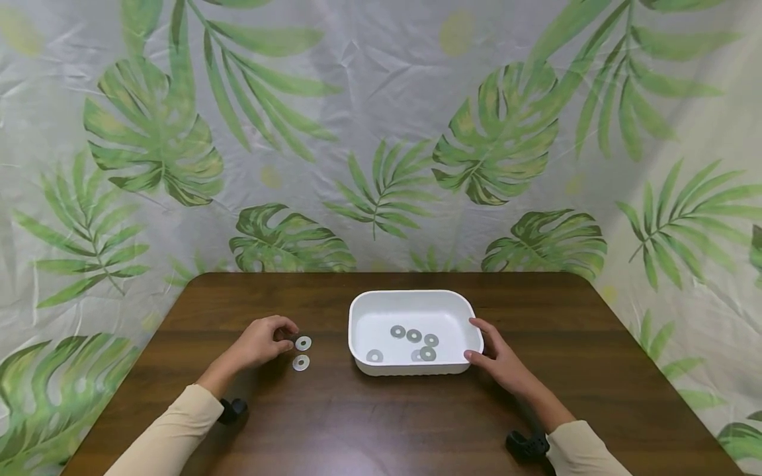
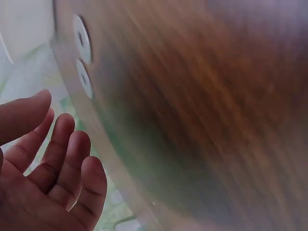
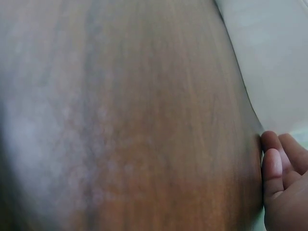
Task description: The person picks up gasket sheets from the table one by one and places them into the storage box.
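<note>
Two flat metal washers lie on the table left of the white tray: a farther washer (image 1: 303, 343) and a nearer washer (image 1: 301, 363). My left hand (image 1: 266, 342) is beside the farther one, thumb and fingertips close to its left edge. In the left wrist view the left hand (image 2: 57, 178) has loosely bent fingers with nothing between them, apart from the washers. The right hand (image 1: 500, 357) holds the right end of the white tray (image 1: 411, 370), thumb and forefinger over its rim. Several washers (image 1: 413, 336) lie scattered on the tray's floor, some overlapping.
The brown wooden table (image 1: 333, 423) carries the tray near its middle. Behind its far edge hangs a pale leaf-printed cloth (image 1: 381, 132). Dark bands are worn on the left wrist (image 1: 232, 410) and the right wrist (image 1: 526, 445).
</note>
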Available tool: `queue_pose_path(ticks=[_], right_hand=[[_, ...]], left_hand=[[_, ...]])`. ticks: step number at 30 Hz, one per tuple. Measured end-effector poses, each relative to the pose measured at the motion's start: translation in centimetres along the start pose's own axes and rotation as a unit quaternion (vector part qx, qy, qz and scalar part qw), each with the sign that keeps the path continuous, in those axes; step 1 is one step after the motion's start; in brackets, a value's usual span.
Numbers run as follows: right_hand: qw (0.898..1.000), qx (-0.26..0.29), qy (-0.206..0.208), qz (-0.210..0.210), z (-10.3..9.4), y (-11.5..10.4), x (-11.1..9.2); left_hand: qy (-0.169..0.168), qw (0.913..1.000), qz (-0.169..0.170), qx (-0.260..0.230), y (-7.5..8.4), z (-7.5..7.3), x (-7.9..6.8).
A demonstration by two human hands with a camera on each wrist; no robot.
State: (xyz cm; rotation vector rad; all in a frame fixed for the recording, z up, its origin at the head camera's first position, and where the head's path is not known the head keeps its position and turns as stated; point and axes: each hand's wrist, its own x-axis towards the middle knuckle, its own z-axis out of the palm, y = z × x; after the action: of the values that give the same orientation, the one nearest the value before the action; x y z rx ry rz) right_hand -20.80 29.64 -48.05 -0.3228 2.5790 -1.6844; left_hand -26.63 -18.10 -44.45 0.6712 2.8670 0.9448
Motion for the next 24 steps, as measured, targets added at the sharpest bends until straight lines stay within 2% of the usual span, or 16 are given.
queue_pose_path(ticks=[3,11,14,24], right_hand=[[1.000,0.000,-0.003,0.005,0.0,-0.1,0.0],[1.000,0.000,0.000,0.007,0.0,-0.1,-0.1],[1.000,-0.001,-0.002,0.006,0.0,-0.1,-0.1],[1.000,-0.012,-0.004,0.004,0.0,0.1,-0.2]], left_hand=[[-0.006,0.9999,-0.011,0.006,-0.5,0.1,0.4],[-0.038,0.9991,-0.008,-0.016,-0.7,0.7,1.2],[-0.044,0.9990,-0.010,-0.007,-0.8,1.0,1.4],[-0.046,0.9984,0.015,0.030,-1.0,1.4,2.0]])
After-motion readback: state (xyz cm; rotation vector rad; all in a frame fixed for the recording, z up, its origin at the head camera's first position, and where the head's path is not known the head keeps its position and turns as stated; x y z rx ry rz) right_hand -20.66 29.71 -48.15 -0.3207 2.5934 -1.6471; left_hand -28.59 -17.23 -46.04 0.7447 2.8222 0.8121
